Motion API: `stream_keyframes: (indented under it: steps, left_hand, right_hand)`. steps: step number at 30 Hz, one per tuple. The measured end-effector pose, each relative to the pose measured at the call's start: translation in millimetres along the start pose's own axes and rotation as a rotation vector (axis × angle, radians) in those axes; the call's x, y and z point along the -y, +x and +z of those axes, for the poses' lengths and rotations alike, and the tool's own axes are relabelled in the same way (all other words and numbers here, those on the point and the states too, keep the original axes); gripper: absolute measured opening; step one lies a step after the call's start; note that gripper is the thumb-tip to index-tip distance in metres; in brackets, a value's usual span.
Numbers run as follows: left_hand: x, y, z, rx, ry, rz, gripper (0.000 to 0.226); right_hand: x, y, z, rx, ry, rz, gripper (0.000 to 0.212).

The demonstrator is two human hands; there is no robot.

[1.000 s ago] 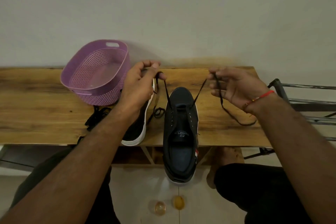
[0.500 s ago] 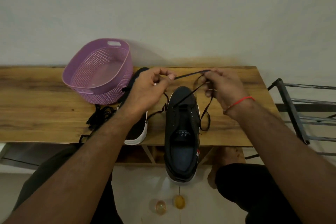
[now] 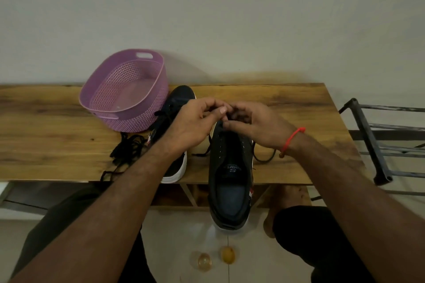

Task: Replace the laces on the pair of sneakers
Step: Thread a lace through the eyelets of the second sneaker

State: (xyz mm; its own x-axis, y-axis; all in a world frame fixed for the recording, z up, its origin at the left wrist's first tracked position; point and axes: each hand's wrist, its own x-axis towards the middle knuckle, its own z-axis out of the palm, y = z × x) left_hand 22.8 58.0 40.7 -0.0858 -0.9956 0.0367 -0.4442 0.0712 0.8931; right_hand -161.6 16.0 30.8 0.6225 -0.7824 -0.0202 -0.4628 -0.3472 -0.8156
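Observation:
A black sneaker with a white sole lies on the wooden table, its heel hanging over the near edge. My left hand and my right hand meet above its toe, fingers curled, both pinching a black lace that trails down each side of the shoe. The exact spot where the fingers hold the lace is hidden by the hands. A second black sneaker lies to the left, partly under my left forearm. A loose bundle of black laces sits left of that shoe.
A purple perforated basket stands at the back left of the table, against the wall. A dark metal rack stands right of the table. Two small round objects lie on the floor between my knees.
Both hands came together from wide apart, drawing the lace ends inward, and now meet over the toe of the near sneaker.

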Motion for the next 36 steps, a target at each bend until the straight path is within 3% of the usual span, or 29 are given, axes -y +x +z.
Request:
stream_keyframes:
  steps: [3, 6, 8, 14, 18, 20, 22, 25, 28, 31, 33, 34, 36]
  left_hand:
    - [2, 3, -3, -0.066, 0.011, -0.03, 0.014]
    - [7, 5, -11, -0.123, 0.064, -0.048, 0.012]
    - [10, 5, -15, -0.155, 0.07, -0.054, 0.012]
    - [14, 4, -16, -0.307, -0.049, -0.122, 0.014]
    - [9, 1, -11, -0.338, -0.064, -0.064, 0.011]
    - [7, 0, -6, -0.296, -0.101, -0.07, 0.016]
    - [6, -1, 2, -0.251, -0.012, -0.064, 0.019]
    - [2, -5, 15, -0.038, 0.028, -0.092, 0.022]
    - [-3, -11, 32, 0.144, 0.027, -0.134, 0.037]
    - [-5, -12, 42, 0.087, 0.049, -0.122, 0.023]
    - [-5, -9, 40, 0.027, -0.044, -0.153, 0.015]
    - [-4, -8, 38, -0.002, -0.093, -0.165, 0.013]
    - [-5, -5, 32, -0.07, -0.19, -0.185, 0.014]
  right_hand:
    - [-7, 1, -5, -0.256, 0.011, 0.104, 0.013]
    - [-17, 1, -23, -0.603, 0.453, 0.28, 0.012]
    - [-22, -1, -33, -0.704, 0.643, 0.339, 0.011]
    - [-23, 2, -31, -0.712, 0.744, 0.371, 0.024]
    - [-15, 2, -26, -0.566, 0.814, 0.435, 0.039]
    - [-8, 2, -21, -0.535, 0.81, 0.45, 0.042]
    - [-1, 3, -21, -0.562, 1.03, 0.425, 0.038]
    - [7, 3, -20, -0.519, 1.404, 0.342, 0.042]
    - [17, 3, -13, -0.399, 1.555, 0.29, 0.052]
    - [24, 5, -3, -0.338, 1.558, 0.287, 0.055]
    - [23, 6, 0, -0.369, 1.426, 0.313, 0.055]
    - [19, 5, -2, -0.4, 1.238, 0.335, 0.055]
    - [10, 2, -11, -0.417, 0.53, 0.394, 0.063]
